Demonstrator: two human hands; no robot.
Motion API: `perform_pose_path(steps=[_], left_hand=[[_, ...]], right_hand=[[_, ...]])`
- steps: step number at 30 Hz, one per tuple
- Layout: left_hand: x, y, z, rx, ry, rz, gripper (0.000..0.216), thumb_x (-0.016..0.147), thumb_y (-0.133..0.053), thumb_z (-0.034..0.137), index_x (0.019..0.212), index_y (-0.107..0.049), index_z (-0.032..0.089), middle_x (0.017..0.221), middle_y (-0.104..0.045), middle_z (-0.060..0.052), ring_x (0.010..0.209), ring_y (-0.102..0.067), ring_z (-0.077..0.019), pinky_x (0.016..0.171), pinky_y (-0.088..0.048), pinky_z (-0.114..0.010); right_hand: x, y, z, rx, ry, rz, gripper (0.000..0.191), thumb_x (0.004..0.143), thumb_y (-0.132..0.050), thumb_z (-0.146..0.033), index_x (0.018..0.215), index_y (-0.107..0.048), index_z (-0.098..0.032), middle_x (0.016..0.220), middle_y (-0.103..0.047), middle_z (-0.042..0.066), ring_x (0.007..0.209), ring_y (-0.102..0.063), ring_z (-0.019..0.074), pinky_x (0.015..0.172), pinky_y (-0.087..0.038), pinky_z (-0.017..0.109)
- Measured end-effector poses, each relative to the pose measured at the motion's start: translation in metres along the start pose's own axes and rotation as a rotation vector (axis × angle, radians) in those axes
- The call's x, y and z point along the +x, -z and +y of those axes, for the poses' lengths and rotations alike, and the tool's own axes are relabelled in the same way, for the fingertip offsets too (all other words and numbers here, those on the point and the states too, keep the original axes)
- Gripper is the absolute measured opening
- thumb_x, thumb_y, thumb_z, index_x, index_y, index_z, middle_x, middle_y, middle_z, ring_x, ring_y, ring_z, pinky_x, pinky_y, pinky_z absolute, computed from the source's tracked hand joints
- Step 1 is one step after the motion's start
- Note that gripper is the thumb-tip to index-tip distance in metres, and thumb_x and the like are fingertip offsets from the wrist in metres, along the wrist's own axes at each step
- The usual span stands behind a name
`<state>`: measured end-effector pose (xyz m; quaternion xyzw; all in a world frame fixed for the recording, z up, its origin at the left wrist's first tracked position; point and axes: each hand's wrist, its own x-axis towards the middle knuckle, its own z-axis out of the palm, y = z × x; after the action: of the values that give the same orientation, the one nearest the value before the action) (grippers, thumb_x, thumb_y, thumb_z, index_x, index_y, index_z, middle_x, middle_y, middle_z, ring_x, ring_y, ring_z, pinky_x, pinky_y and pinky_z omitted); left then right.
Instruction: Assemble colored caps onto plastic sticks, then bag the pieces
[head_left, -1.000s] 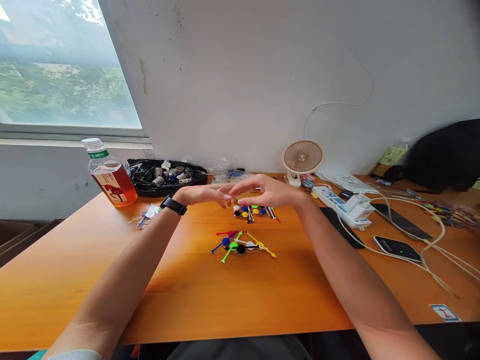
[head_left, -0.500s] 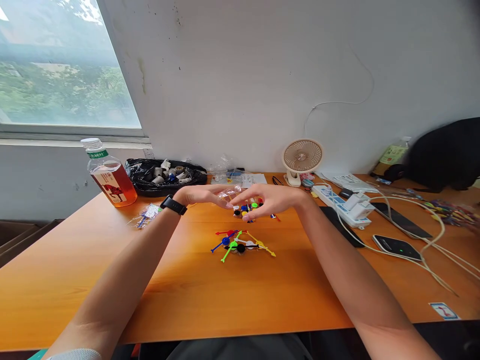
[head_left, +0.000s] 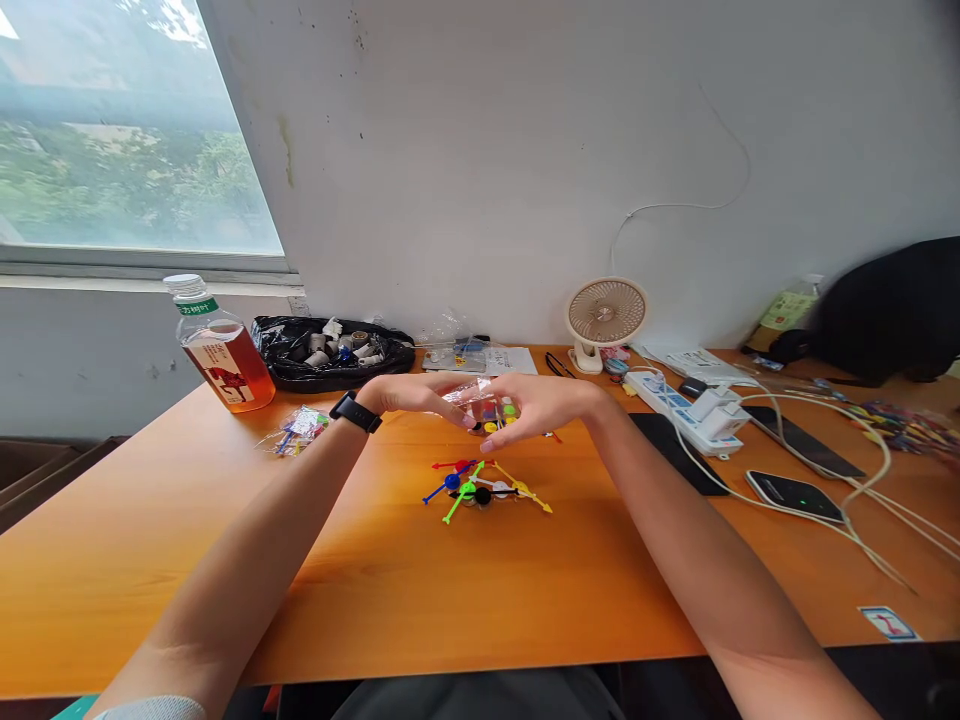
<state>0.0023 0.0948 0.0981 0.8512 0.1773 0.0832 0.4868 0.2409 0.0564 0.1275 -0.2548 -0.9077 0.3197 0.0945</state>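
Facing each other above the table (head_left: 450, 600), the left hand (head_left: 409, 393) and the right hand (head_left: 544, 400) are bending at the wrists, and some clear film (head_left: 474, 390) is shining between them. On the right hand, the thumb is standing apart from the finger above it, so the gap there is looking wide; on the left hand, the thumb is pointing inward. Other fingers are hiding from me, so I cannot tell how firmly either hand is gripping the film.

I am judging that the step in hand is the handling of this film with both hands. The next move, I think, is calling for a light pinch at its edge, since so thin a sheet may be slipping easily.

Beyond the thumbs, coloured discs (head_left: 490, 427) are showing, partly covered. Nearer to the person, a group of spinners (head_left: 466, 490) is resting on the table, with no hand touching it. A packet (head_left: 304, 428) is lying near the left wrist, which is wearing a watch (head_left: 355, 411). Farther left, a bottle (head_left: 231, 360) is standing just beside a black bag (head_left: 285, 362). Toward the wall, a fan (head_left: 606, 318) is standing, and on the right a power strip (head_left: 679, 412) and a phone (head_left: 793, 497) are lying among cables (head_left: 810, 534).
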Motion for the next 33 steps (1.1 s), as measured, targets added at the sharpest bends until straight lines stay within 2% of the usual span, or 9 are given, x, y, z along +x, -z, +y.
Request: perform_pose_path(steps=[5,10,14,16,18,20,25,28,33], left_hand=[[-0.001,-0.002,0.006,-0.015,-0.016,0.01,0.05,0.087,-0.077,0.042,0.131,-0.067,0.02,0.115,-0.072,-0.008,0.11,-0.065,-0.0305,0.098,-0.05,-0.039],[-0.007,0.008,-0.003,0.12,0.043,0.068,0.062,0.085,-0.081,0.047,0.14,-0.064,0.024,0.124,-0.071,-0.007,0.115,-0.063,-0.0317,0.098,-0.048,-0.038],[-0.019,0.021,-0.019,0.205,0.13,0.167,0.071,0.083,-0.083,0.049,0.146,-0.06,0.024,0.128,-0.071,-0.007,0.118,-0.063,-0.0326,0.101,-0.047,-0.038],[-0.025,0.027,-0.027,0.21,0.148,0.21,0.078,0.082,-0.084,0.048,0.15,-0.056,0.024,0.133,-0.07,-0.008,0.121,-0.062,-0.0329,0.102,-0.046,-0.038],[-0.031,0.031,-0.035,0.218,0.182,0.264,0.086,0.079,-0.085,0.048,0.155,-0.052,0.023,0.137,-0.068,-0.009,0.123,-0.061,-0.0328,0.102,-0.046,-0.038],[-0.036,0.034,-0.042,0.231,0.215,0.306,0.093,0.077,-0.087,0.048,0.157,-0.048,0.023,0.138,-0.067,-0.011,0.122,-0.062,-0.0323,0.102,-0.047,-0.038],[-0.039,0.038,-0.052,0.221,0.14,0.293,0.093,0.077,-0.085,0.052,0.157,-0.047,0.024,0.132,-0.07,-0.011,0.12,-0.065,-0.0313,0.098,-0.051,-0.038],[-0.037,0.038,-0.052,0.25,0.169,0.294,0.092,0.076,-0.086,0.051,0.155,-0.048,0.023,0.128,-0.071,-0.01,0.117,-0.066,-0.0303,0.096,-0.052,-0.038],[-0.033,0.038,-0.049,0.257,0.196,0.268,0.093,0.074,-0.089,0.045,0.155,-0.048,0.022,0.124,-0.072,-0.011,0.117,-0.066,-0.0305,0.096,-0.051,-0.037]], right_hand=[[-0.001,0.001,-0.002,0.042,-0.015,0.037,0.052,0.069,-0.093,-0.043,0.119,-0.08,-0.03,0.106,-0.079,0.0,0.096,-0.069,0.0207,0.087,-0.054,0.028],[-0.006,0.004,0.0,-0.007,-0.002,0.041,0.057,0.077,-0.088,-0.043,0.131,-0.075,-0.031,0.129,-0.075,0.002,0.12,-0.066,0.0253,0.101,-0.052,0.034],[-0.005,0.004,0.006,-0.049,-0.047,0.247,0.046,0.083,-0.082,-0.041,0.125,-0.074,-0.025,0.13,-0.073,0.006,0.122,-0.066,0.0253,0.105,-0.05,0.037],[-0.001,0.002,0.011,-0.058,-0.082,0.4,0.032,0.088,-0.076,-0.04,0.114,-0.073,-0.021,0.119,-0.075,0.007,0.111,-0.068,0.0222,0.096,-0.053,0.035],[0.004,-0.001,0.016,-0.064,-0.12,0.484,0.023,0.092,-0.069,-0.039,0.104,-0.07,-0.018,0.103,-0.075,0.005,0.092,-0.068,0.0184,0.081,-0.053,0.03],[0.007,-0.004,0.022,-0.066,-0.159,0.385,0.022,0.093,-0.067,-0.038,0.096,-0.07,-0.017,0.09,-0.074,0.004,0.078,-0.065,0.0156,0.07,-0.049,0.027],[0.013,-0.015,0.048,-0.055,-0.19,-0.257,0.03,0.086,-0.076,-0.044,0.093,-0.078,-0.016,0.091,-0.077,0.005,0.079,-0.065,0.0159,0.067,-0.045,0.024],[0.017,-0.024,0.064,-0.077,-0.224,-0.38,0.037,0.081,-0.08,-0.052,0.09,-0.08,-0.016,0.091,-0.077,0.005,0.081,-0.065,0.0167,0.067,-0.044,0.025],[0.023,-0.035,0.074,-0.03,-0.276,-0.439,0.041,0.076,-0.084,-0.053,0.09,-0.08,-0.015,0.086,-0.076,0.004,0.078,-0.064,0.0161,0.066,-0.044,0.025]])
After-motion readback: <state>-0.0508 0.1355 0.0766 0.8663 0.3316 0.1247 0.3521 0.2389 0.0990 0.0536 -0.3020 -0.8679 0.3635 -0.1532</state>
